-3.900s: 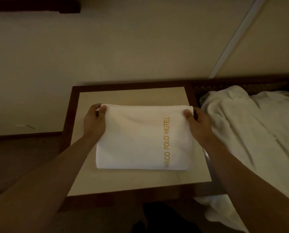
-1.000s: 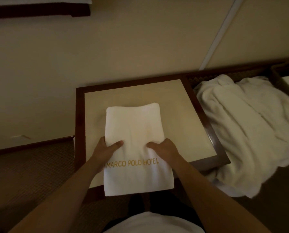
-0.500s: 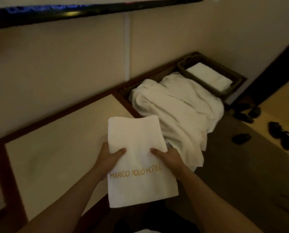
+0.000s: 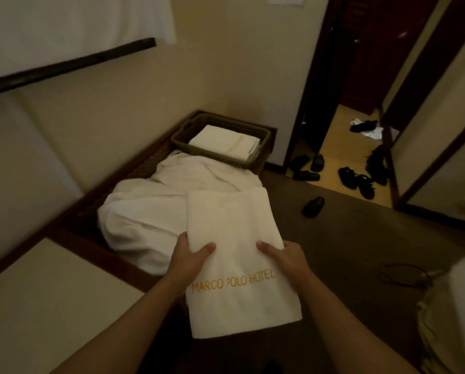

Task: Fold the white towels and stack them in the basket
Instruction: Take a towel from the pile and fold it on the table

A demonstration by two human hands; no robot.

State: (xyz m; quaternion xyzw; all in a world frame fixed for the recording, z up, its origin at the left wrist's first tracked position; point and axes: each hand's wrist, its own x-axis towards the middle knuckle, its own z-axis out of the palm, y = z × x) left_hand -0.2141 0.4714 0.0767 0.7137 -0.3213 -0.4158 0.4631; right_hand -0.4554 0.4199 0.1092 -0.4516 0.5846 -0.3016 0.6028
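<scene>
1. A folded white towel [image 4: 234, 255], lettered "MARCO POLO HOTEL" in gold near its near end, is being held in the air above the dark floor [image 4: 347, 238], just to the right of the table [image 4: 50, 306].
2. The left hand [image 4: 190, 259] is gripping the towel's left edge, its thumb lying on top; the grip is closing on the cloth.
3. The right hand [image 4: 285, 259] is gripping the right edge in the same way, thumb on top, fingers hidden beneath.
4. A heap of unfolded white towels [image 4: 155, 211] is lying beyond the held towel, on a low dark ledge along the wall.
5. The brown basket [image 4: 220, 155] is standing at the far end of that ledge, touching the heap; a stack of folded towels [image 4: 226, 143] is lying inside it.
6. Dark shoes [image 4: 355, 176] are lying scattered on the lighter floor by the doorway.
</scene>
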